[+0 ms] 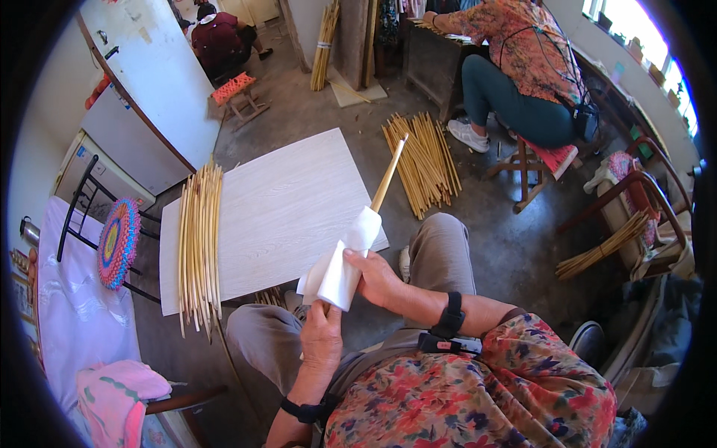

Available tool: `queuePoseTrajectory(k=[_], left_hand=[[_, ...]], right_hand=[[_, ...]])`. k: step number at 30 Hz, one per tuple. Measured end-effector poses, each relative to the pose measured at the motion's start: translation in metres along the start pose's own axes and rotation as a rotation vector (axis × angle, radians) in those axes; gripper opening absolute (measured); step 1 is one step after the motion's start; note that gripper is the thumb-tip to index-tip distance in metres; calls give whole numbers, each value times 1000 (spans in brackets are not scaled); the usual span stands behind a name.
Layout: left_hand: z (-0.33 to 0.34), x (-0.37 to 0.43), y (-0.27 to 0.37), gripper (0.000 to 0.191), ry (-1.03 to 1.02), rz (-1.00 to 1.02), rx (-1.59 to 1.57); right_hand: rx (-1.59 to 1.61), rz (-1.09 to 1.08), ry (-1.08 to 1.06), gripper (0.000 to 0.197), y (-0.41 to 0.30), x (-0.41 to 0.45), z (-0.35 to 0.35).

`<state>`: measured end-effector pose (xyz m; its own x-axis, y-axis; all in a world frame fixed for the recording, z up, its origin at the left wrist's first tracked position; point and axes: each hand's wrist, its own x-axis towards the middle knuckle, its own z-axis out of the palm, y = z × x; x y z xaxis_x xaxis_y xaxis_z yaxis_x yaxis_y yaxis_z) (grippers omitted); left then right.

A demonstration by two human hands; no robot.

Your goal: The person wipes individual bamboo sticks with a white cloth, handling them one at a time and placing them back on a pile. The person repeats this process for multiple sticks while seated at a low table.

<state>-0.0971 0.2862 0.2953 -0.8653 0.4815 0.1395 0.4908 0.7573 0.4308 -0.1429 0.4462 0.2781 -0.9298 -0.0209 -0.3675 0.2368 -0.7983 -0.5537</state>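
My right hand [382,278] grips a white paper or cloth sheet [358,234] that is wrapped around a pale yellow stick [389,175]. The stick's tapered end sticks out of the wrap, pointing up and away from me. Lower down, the fingers of my left hand [321,330] pinch the near edge of the white sheet. Whatever part of the stick lies inside the sheet is hidden. Beyond my hands is a low white wood-grain board [274,207], with a row of thin yellow sticks [200,246] laid along its left end.
More sticks [423,162] lie on the concrete floor ahead. A person [521,73] sits on a folding stool at the right; another person [218,42] sits farther back. A black-framed chair [119,241] stands left. At right, an armchair [633,224] holds a stick bundle [602,246].
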Motion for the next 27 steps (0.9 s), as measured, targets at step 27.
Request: queuePoseTrajectory(k=[27], left_hand=[[7,-12,-12,13,-234,-450,-941]], right_hand=[[-138,-297,211,20,5,47,-6]])
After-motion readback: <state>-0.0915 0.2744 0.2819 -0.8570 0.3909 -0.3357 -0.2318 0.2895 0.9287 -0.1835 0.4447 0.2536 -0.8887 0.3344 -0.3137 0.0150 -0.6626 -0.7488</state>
